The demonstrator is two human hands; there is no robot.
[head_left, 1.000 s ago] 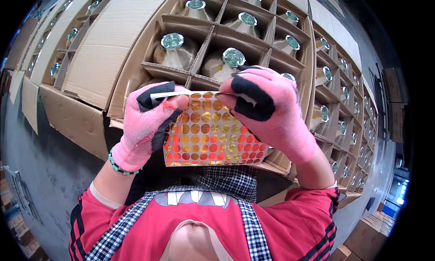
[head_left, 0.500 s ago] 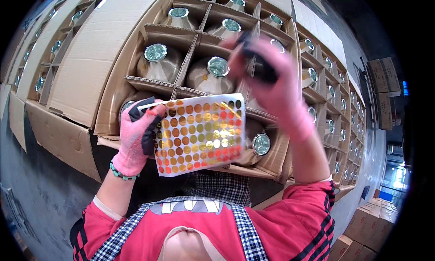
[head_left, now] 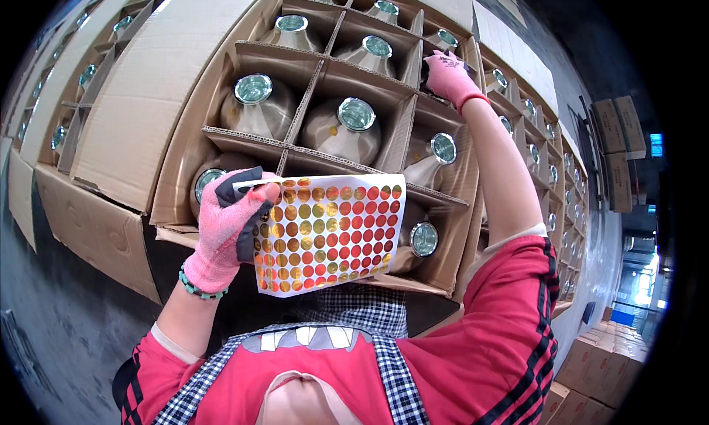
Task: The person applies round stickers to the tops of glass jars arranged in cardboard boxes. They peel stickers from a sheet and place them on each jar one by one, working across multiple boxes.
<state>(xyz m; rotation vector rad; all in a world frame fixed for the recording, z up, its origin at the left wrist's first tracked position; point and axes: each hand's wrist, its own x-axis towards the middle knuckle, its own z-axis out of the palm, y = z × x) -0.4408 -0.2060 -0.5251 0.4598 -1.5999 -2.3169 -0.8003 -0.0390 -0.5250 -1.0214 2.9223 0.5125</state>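
My left hand (head_left: pixel 224 231), in a pink glove with dark finger and palm patches, is closed on the upper left edge of a white sheet of round stickers (head_left: pixel 325 237). Rows of shiny gold, orange and red dots cover the sheet. My right hand (head_left: pixel 448 78), also gloved in pink, reaches into a compartment at the right of a cardboard carton (head_left: pixel 193 111). Its fingertips are hidden beside a silvery glass flask (head_left: pixel 447 39) with a greenish round mouth. A gold dot shows on another flask (head_left: pixel 341 141) in the middle of the carton.
Cardboard dividers (head_left: pixel 305 93) separate several more flasks in the carton. Similar open cartons stand on the left (head_left: pixel 111 225) and on the right (head_left: pixel 550 237). Stacked closed boxes (head_left: pixel 602 366) are at the lower right, on a grey floor (head_left: pixel 44 299).
My right hand has moved from above the middle flasks, up and right, down into a far right compartment. The sticker sheet has shifted slightly downward in my left hand.
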